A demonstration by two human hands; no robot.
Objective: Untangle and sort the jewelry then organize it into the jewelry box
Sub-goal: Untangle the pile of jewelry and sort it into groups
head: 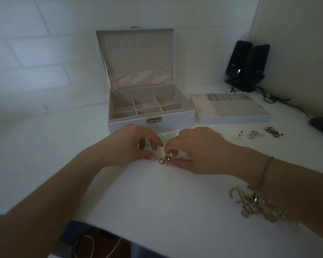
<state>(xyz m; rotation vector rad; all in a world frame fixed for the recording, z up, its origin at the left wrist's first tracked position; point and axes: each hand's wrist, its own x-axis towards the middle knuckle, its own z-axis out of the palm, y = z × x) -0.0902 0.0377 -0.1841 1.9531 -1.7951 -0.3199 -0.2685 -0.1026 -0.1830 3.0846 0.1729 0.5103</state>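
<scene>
This looks like a home desk in a room corner. A white desk (157, 192) stands against a white-painted block wall (35, 53). At the back right a pair of black speakers (247, 62) sits with cables (274, 99) trailing (the light is dim). A jewelry box (151, 116) stands open, its tray (231, 118) beside it, with loose jewelry (255, 205) lying about.

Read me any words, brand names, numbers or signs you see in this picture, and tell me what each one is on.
No text here can be read.
Left black speaker: a small pale mark near its base, too blurred to read.
Right black speaker: a similar mark, also unreadable.
Jewelry box: its brass clasp shows no lettering.
</scene>
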